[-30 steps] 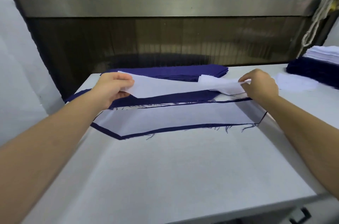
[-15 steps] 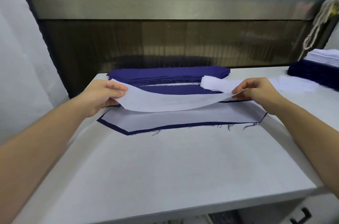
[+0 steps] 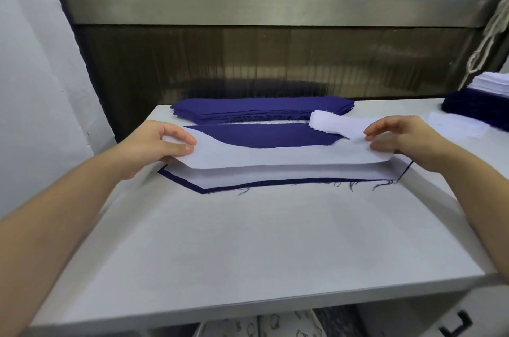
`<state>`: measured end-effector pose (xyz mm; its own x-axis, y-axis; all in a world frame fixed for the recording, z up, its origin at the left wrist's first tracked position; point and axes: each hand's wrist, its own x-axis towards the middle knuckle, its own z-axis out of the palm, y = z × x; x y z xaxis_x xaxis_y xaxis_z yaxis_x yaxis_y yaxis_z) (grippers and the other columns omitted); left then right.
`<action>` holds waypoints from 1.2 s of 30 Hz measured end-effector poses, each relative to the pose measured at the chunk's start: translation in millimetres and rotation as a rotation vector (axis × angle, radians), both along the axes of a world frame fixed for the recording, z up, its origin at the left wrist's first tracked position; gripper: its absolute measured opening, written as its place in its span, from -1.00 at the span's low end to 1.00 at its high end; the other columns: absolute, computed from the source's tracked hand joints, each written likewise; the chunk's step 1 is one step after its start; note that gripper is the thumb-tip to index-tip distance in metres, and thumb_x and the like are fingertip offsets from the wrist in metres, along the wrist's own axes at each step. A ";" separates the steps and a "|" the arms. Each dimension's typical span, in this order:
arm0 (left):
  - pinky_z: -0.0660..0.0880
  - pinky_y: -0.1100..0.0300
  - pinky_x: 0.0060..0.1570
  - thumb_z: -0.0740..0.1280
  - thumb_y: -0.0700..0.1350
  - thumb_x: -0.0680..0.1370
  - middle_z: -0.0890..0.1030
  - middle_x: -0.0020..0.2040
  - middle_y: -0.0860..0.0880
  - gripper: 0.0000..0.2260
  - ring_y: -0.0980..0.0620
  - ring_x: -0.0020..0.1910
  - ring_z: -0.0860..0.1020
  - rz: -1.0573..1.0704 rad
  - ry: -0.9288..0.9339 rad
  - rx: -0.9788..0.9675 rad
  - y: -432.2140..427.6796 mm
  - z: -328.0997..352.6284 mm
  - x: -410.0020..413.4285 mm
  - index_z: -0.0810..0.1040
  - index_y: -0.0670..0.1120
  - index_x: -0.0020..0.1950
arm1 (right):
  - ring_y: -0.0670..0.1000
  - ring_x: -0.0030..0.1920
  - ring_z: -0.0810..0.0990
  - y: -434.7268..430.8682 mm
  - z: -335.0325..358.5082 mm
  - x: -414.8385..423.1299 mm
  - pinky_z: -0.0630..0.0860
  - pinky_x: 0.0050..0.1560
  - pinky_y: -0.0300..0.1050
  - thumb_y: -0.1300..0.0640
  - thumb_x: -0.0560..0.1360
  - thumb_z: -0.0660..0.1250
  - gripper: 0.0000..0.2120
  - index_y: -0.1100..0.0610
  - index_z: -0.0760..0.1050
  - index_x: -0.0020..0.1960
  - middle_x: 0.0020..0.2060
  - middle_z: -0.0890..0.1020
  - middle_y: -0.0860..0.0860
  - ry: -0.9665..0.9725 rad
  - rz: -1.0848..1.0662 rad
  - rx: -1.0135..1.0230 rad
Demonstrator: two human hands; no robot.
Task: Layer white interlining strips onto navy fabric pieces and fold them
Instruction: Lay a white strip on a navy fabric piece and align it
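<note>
While my left hand (image 3: 162, 145) and right hand (image 3: 399, 138) pinch a white strip (image 3: 275, 156) by its ends, one navy piece (image 3: 248, 185) looks layered; the stack (image 3: 261, 110) remains.

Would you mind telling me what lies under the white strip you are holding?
Under the held white strip lies another white strip on a navy piece, whose frayed near edge shows. A second navy piece shows behind. Anything deeper is covered.
</note>
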<state>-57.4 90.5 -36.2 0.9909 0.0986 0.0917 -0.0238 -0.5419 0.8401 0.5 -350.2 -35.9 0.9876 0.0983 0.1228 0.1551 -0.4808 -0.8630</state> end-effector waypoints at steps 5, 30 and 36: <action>0.44 0.32 -0.19 0.48 -0.15 0.43 0.57 -0.09 0.17 -0.87 0.10 -0.07 0.51 -0.052 -0.025 0.229 0.0 -3.3 -4.4 0.67 0.09 -0.25 | 0.05 -0.10 0.49 -2.4 -1.8 -5.4 0.41 -0.03 -0.04 0.47 0.40 0.32 -0.71 0.10 0.62 -0.15 -0.14 0.64 0.01 -0.015 0.020 -0.135; 0.37 0.48 -0.13 0.43 -0.20 0.46 0.61 -0.11 0.20 -0.84 0.22 -0.07 0.53 -0.228 -0.044 0.443 -8.3 -0.4 -14.1 0.64 0.07 -0.20 | -0.05 -0.25 0.47 -5.2 2.5 -7.1 0.42 -0.15 -0.17 0.49 0.35 0.33 -0.67 0.06 0.62 -0.19 -0.24 0.57 0.01 -0.004 -0.007 -0.312; 0.36 0.48 -0.11 0.43 -0.21 0.46 0.61 -0.10 0.18 -0.85 0.20 -0.06 0.53 -0.240 -0.055 0.463 -10.1 -0.2 -15.2 0.63 0.06 -0.19 | 0.00 -0.31 0.43 -6.8 3.1 -8.3 0.40 -0.29 -0.23 0.53 0.33 0.29 -0.66 0.13 0.62 -0.17 -0.31 0.53 0.04 0.003 0.014 -0.373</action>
